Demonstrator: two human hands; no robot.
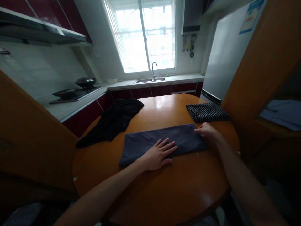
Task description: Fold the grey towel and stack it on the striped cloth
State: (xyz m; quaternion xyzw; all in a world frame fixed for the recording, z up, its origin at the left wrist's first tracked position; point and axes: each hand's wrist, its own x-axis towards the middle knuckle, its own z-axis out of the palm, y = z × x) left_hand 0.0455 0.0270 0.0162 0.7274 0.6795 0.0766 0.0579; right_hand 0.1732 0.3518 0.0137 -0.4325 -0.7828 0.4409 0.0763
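Note:
A grey-blue garment (143,142), folded into a long flat strip, lies across the round wooden table (164,110); which garment it is I cannot tell. My left hand (160,153) rests flat on its near middle, fingers spread. At the strip's right end my right hand (205,130) is closed, thumb and fingertips pinching the cloth's edge. A black garment (117,117) is spread loosely on the table to the left. Beyond my right hand sits a folded black-and-white striped garment (207,112).
Orange-brown wooden panels rise at both sides. Past the table run a counter with a sink (150,80) and a stove (77,93) bearing a lidded pan (85,82). A fridge (225,53) stands at the back right, under the window's side wall.

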